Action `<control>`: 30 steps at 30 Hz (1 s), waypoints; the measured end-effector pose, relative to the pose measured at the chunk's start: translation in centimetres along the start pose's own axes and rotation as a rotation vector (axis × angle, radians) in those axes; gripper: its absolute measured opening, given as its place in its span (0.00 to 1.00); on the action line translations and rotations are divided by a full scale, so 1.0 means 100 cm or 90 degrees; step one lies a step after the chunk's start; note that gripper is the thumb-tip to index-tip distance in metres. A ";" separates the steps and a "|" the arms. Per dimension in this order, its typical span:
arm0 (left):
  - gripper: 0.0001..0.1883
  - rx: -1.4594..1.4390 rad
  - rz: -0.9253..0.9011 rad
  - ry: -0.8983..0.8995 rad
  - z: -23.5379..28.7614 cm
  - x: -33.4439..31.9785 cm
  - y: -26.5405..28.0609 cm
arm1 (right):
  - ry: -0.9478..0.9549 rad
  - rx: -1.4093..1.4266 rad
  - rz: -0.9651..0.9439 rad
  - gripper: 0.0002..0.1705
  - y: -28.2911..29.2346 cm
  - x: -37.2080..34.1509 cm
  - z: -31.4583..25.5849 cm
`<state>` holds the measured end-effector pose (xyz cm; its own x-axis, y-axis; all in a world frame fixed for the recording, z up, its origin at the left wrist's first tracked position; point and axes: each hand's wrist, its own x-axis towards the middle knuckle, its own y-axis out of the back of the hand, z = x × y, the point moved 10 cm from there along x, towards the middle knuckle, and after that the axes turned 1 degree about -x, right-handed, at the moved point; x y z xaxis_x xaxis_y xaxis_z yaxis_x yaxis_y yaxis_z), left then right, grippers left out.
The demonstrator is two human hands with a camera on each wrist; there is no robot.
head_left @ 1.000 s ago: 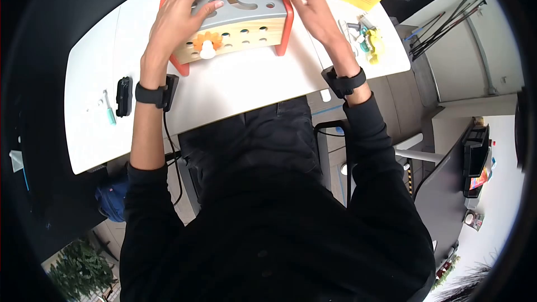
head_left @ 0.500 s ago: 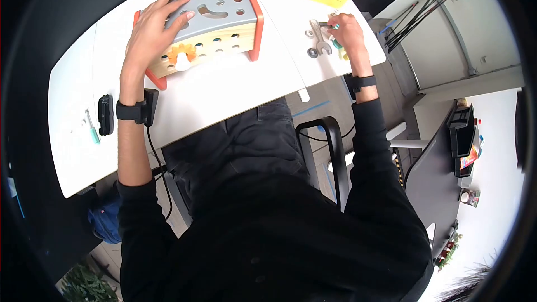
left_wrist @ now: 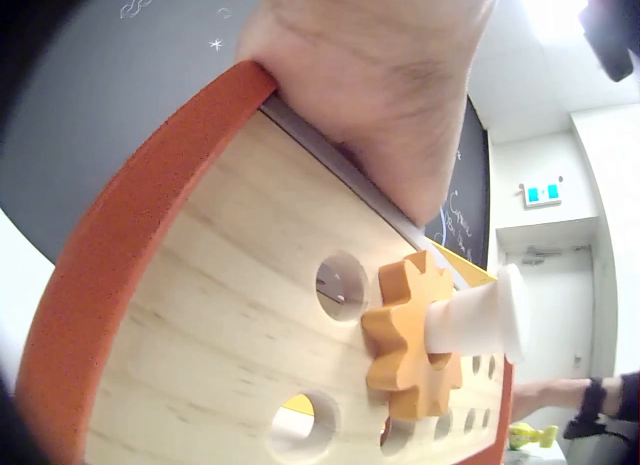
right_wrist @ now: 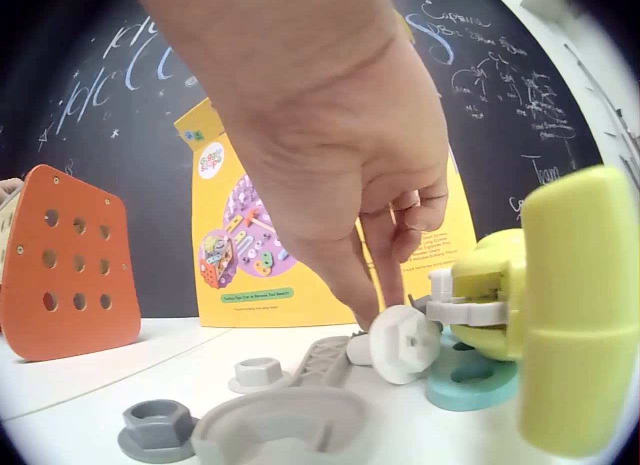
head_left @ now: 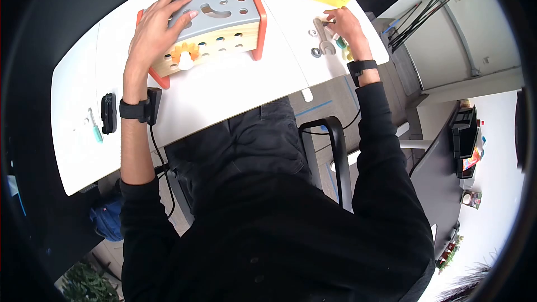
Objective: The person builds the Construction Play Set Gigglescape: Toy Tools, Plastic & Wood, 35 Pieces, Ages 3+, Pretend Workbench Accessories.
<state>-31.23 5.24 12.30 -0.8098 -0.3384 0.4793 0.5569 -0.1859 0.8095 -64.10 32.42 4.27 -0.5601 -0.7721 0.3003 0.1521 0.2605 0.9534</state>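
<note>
My left hand (head_left: 152, 36) rests on the grey slotted top (head_left: 221, 5) of a wooden box with red ends, its fingers spread. An orange gear (left_wrist: 405, 335) with a white knob (left_wrist: 480, 320) sits on the box's holed side. On the table's right, my right hand (head_left: 348, 27) reaches down among small parts, thumb and finger pinching a small dark part (head_left: 330, 22); its grip is partly hidden behind a white bolt (right_wrist: 403, 345). Beside it lie a grey wrench (head_left: 324, 39), a dark grey nut (right_wrist: 158, 430), a teal piece (right_wrist: 470, 377) and a yellow piece (right_wrist: 578, 310).
Behind the parts stands a yellow printed box (right_wrist: 215, 275). A black case (head_left: 109, 113) and a teal-handled screwdriver (head_left: 97, 132) lie at the table's left. The table's front edge runs close to my lap, with a dark chair arm (head_left: 337, 151) beyond it.
My right hand has gone from beside the wooden box's right end to the small parts, its fingers closing to a pinch. The left hand has stayed on the box while the head view shifted.
</note>
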 end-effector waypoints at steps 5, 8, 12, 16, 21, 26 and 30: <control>0.24 -0.005 0.005 -0.021 0.006 0.001 0.003 | -0.007 -0.037 -0.112 0.21 -0.013 0.014 0.000; 0.24 -0.010 -0.003 0.000 0.006 0.000 0.004 | 0.016 -0.057 -0.083 0.21 0.000 0.015 -0.009; 0.22 -0.013 0.042 -0.023 0.006 -0.001 0.011 | -0.012 0.223 0.070 0.22 0.041 0.012 -0.019; 0.22 -0.147 0.148 -0.131 0.032 -0.001 0.046 | -0.062 0.686 0.022 0.19 0.059 -0.009 -0.060; 0.25 -0.396 -0.010 -0.117 0.126 -0.030 0.013 | 0.048 0.973 -0.149 0.09 0.075 -0.056 -0.159; 0.27 -0.459 -0.086 -0.091 0.160 -0.050 -0.020 | 0.082 0.851 -0.132 0.18 0.073 -0.080 -0.197; 0.23 -0.330 -0.079 -0.107 0.147 -0.061 -0.016 | 0.049 0.598 -0.127 0.30 0.074 -0.083 -0.174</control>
<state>-29.90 21.13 13.09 -0.8696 -0.1421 0.4729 0.4397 -0.6587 0.6106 -44.16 30.67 9.33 -0.4450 -0.8796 0.1679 -0.6729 0.4522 0.5855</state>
